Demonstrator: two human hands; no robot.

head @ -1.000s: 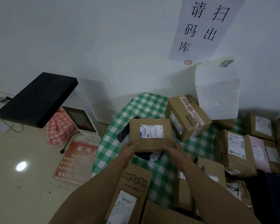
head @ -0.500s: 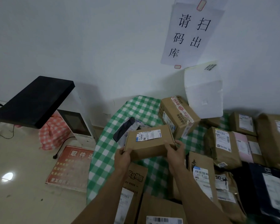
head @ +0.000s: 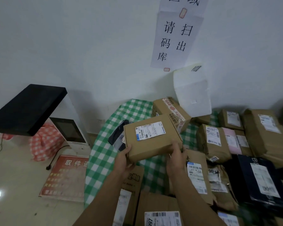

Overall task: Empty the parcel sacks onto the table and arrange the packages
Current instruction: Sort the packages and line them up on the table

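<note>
My left hand and right hand gripped the near corners of a labelled cardboard box, held above the green checked tablecloth, just beside a taped carton

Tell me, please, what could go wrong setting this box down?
The left hand and right hand grip the box only at its near corners; it could tip. Free space on the table is at its edge, by the dark pouch; a box there could slide off. The tilted foam box behind the taped carton might topple if nudged.
</note>
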